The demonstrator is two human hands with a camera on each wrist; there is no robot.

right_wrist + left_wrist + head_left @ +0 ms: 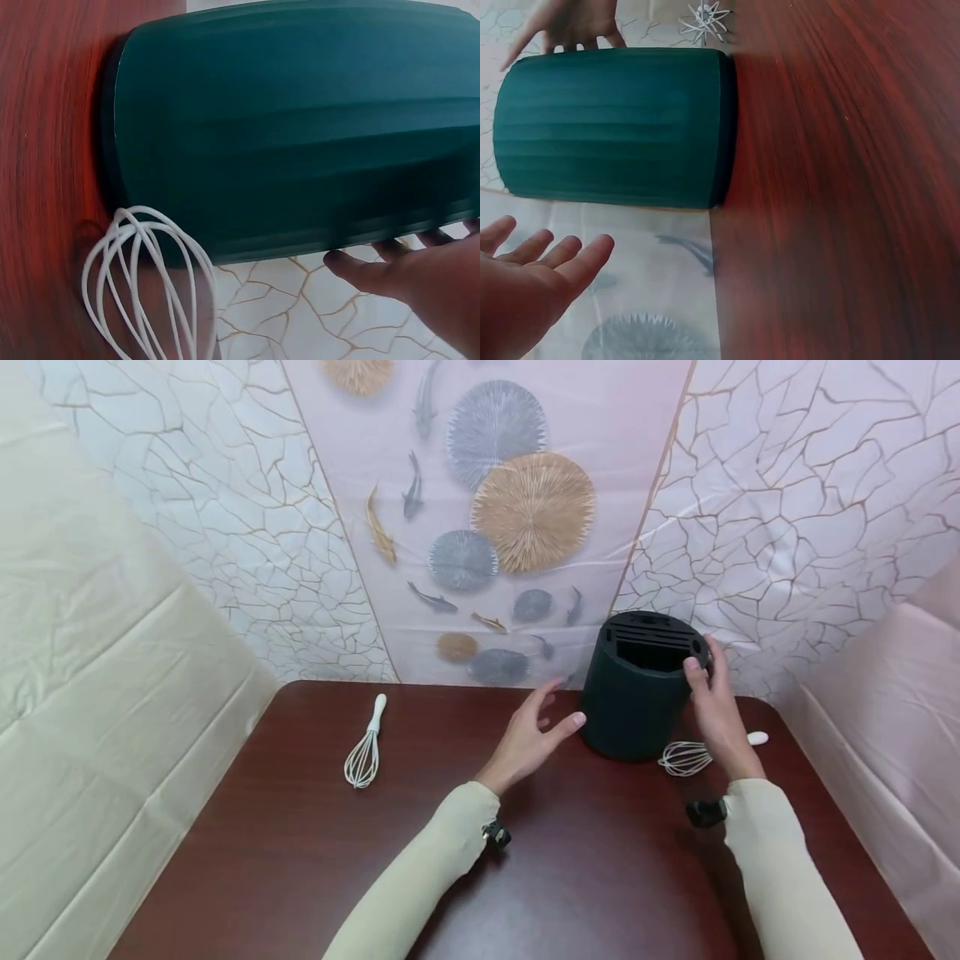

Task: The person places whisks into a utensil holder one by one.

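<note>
A dark green knife block with a black slotted top and a wide opening stands upright at the back right of the table. My right hand is at its right side, thumb near the top rim and fingers spread along the wall; in the right wrist view the fingers lie against or very close to the green side. To the left of the block is my left hand, fingers spread and slightly bent, holding nothing. The left wrist view shows a gap between that hand and the block.
A white whisk lies right of the block, partly hidden behind my right hand. Another white whisk lies on the left of the dark red-brown table. Patterned cloth hangs along the table's back edge.
</note>
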